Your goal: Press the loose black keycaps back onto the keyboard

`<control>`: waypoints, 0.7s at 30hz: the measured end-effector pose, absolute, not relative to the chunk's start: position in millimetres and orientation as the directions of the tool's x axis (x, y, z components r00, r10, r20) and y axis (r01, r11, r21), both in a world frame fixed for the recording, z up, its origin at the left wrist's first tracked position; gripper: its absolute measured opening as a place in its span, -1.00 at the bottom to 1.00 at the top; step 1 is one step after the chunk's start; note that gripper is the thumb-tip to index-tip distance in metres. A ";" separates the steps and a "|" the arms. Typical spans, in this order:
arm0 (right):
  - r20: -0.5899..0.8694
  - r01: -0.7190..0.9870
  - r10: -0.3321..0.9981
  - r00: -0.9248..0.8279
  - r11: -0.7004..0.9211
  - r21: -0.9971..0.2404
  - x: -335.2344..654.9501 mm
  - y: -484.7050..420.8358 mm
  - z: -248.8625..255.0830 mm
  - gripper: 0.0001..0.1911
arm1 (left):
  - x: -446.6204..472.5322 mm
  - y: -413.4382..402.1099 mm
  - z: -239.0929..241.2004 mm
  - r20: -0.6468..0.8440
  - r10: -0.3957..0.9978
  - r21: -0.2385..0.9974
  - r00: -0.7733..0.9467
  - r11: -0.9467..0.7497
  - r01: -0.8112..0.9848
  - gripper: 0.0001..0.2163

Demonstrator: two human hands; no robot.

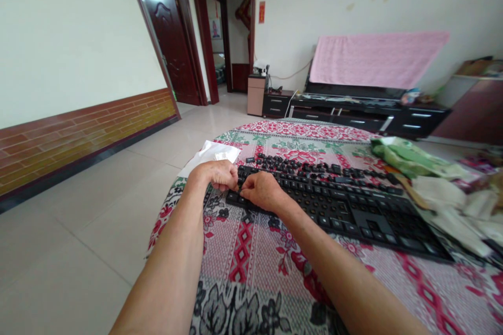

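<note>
A black keyboard (pixel 346 209) lies across a floral table cover (pixel 251 272), with several loose black keycaps (pixel 298 163) in a row behind it. My left hand (pixel 214 174) is closed in a fist at the keyboard's left end, its fingers curled round something I cannot make out. My right hand (pixel 262 190) rests on the keyboard's left corner with its fingers curled down and pinched on the keys there. The two hands nearly touch.
A white cloth or paper (pixel 210 154) lies at the table's far left edge. Green and white cloths (pixel 416 159) pile up on the right. Beyond are a tiled floor, a low black TV cabinet (pixel 365 112) under a pink cover, and dark wooden doors.
</note>
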State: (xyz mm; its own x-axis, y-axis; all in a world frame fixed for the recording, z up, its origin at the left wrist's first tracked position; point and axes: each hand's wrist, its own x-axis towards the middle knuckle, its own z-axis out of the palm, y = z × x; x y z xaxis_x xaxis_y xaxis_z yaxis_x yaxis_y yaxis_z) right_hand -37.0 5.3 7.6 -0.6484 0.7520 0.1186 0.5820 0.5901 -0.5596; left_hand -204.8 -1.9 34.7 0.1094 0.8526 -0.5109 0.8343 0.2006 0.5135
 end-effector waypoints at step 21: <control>0.348 0.802 0.864 -0.364 0.481 -0.355 33.7 62.2 13.7 -0.73 | -166.7 37.8 30.1 0.157 0.985 0.432 0.066 -0.128 0.893 -0.82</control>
